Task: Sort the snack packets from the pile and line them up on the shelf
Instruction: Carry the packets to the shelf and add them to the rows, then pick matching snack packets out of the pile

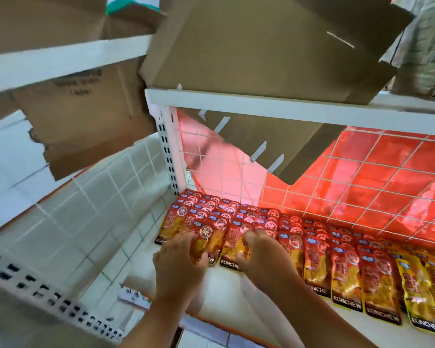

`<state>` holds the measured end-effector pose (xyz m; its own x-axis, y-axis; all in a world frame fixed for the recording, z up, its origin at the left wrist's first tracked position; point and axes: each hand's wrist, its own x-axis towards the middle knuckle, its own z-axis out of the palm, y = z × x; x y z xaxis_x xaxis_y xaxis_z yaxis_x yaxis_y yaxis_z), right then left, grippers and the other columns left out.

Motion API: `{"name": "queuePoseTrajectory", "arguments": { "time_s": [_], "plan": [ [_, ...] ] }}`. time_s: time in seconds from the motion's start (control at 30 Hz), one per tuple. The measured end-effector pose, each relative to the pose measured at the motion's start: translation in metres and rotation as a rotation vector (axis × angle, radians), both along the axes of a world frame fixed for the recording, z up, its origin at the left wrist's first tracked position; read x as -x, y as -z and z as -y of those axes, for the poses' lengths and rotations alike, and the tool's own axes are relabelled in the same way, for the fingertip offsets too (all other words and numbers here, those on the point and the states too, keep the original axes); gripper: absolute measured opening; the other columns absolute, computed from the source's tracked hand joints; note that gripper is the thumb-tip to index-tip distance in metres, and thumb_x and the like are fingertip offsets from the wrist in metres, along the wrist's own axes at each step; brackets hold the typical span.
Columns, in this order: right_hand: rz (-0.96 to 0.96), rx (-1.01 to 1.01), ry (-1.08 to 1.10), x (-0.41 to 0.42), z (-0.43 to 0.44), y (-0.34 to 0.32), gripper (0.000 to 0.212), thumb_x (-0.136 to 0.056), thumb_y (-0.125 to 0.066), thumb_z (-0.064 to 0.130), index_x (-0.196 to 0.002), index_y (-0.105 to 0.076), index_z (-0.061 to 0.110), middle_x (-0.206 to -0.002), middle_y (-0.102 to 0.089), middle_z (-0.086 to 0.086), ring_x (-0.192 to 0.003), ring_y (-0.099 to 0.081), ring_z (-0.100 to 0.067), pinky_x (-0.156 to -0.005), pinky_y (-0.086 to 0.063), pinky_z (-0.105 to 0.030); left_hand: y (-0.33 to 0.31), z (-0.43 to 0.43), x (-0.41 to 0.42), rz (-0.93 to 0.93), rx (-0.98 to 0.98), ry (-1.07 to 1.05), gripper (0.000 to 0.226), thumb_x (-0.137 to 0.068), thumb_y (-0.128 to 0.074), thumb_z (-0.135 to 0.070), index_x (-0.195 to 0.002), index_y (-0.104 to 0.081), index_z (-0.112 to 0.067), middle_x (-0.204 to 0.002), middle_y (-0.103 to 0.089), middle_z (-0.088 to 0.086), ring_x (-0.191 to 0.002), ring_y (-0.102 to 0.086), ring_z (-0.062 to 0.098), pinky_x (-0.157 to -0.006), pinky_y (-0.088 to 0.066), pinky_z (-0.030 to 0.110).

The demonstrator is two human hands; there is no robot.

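- Hands work at the front edge of the shelf (220, 280), near its left end. The left hand (180, 262) curls fingers and thumb round a red packet (209, 238). The right hand (264, 254) bends its fingers onto the neighbouring packet (234, 243), seemingly pinching it.
- Packets look light, soft and slick, likely to slide; the flat sealed bottom edge seems the best hold.
- Behind, overlapped red rows (236, 212) reach the wire back (337, 172); yellow packets (417, 285) lie toward the right end.
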<state>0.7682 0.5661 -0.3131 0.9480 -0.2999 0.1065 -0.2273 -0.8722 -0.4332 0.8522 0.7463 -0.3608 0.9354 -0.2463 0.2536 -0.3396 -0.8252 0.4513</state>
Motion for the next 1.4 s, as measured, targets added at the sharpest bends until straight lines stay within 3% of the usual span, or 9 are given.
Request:
{"name": "queuePoseTrajectory", "arguments": {
  "time_s": [0.13,0.3,0.6,0.8,0.93,1.1,1.4],
  "plan": [
    [-0.002,0.053,-0.093,-0.026,-0.024,0.005,0.035,-0.089,-0.06,0.048,-0.111,-0.059,0.02,-0.102,-0.056,0.001,-0.089,-0.059,-0.018,-0.077,-0.051,-0.028,0.003,-0.027,-0.025,-0.032,0.021,-0.113,0.041,-0.083,-0.071,-0.042,-0.121,-0.058,-0.031,-0.121,-0.066,-0.006,-0.11,-0.057,0.023,-0.093,-0.044,0.042],
    [0.002,0.06,-0.137,-0.043,-0.033,0.009,0.029,-0.09,-0.058,0.046,-0.105,-0.058,0.021,-0.095,-0.053,0.005,-0.08,-0.055,-0.012,-0.071,-0.051,-0.024,0.003,-0.04,-0.049,-0.053,0.021,-0.17,0.046,-0.087,-0.072,-0.04,-0.128,-0.06,-0.025,-0.123,-0.067,-0.004,-0.111,-0.059,0.024,-0.094,-0.046,0.043],
    [-0.009,0.064,-0.099,-0.048,-0.021,0.011,0.032,-0.088,-0.057,0.048,-0.111,-0.061,0.025,-0.096,-0.055,0.007,-0.082,-0.054,-0.014,-0.071,-0.052,-0.031,0.014,-0.034,-0.069,-0.033,0.033,-0.135,0.049,-0.086,-0.077,-0.042,-0.129,-0.063,-0.022,-0.119,-0.071,-0.001,-0.107,-0.062,0.025,-0.088,-0.05,0.044],
    [-0.034,0.046,-0.084,-0.048,-0.012,0.008,0.033,-0.092,-0.055,0.048,-0.117,-0.059,0.026,-0.104,-0.055,0.007,-0.089,-0.054,-0.013,-0.075,-0.046,-0.027,0.018,-0.032,-0.071,-0.021,0.043,-0.126,0.051,-0.087,-0.074,-0.042,-0.131,-0.06,-0.021,-0.121,-0.069,0.0,-0.108,-0.061,0.025,-0.089,-0.051,0.045],
    [-0.027,0.033,-0.079,-0.049,-0.009,0.007,0.035,-0.091,-0.055,0.048,-0.118,-0.059,0.025,-0.107,-0.058,0.006,-0.092,-0.055,-0.013,-0.079,-0.051,-0.031,0.02,-0.032,-0.07,0.003,0.04,-0.124,0.052,-0.086,-0.075,-0.042,-0.13,-0.059,-0.019,-0.121,-0.068,0.002,-0.107,-0.062,0.026,-0.088,-0.052,0.046],
    [0.027,0.055,-0.07,-0.046,-0.01,0.006,0.032,-0.088,-0.057,0.044,-0.111,-0.061,0.022,-0.097,-0.058,0.003,-0.084,-0.055,-0.017,-0.073,-0.051,-0.032,0.015,-0.028,-0.065,0.055,0.034,-0.101,0.052,-0.085,-0.074,-0.045,-0.128,-0.057,-0.021,-0.119,-0.066,0.0,-0.107,-0.061,0.025,-0.087,-0.051,0.045],
    [0.068,0.007,0.002,-0.026,0.004,-0.017,0.037,-0.087,-0.065,0.045,-0.114,-0.062,0.02,-0.106,-0.061,0.0,-0.09,-0.063,-0.017,-0.08,-0.056,-0.03,-0.007,0.018,-0.04,0.139,0.136,0.074,0.052,-0.085,-0.056,-0.05,-0.126,-0.061,-0.018,-0.122,-0.066,0.005,-0.113,-0.059,0.032,-0.098,-0.047,0.054]
  ]
}}
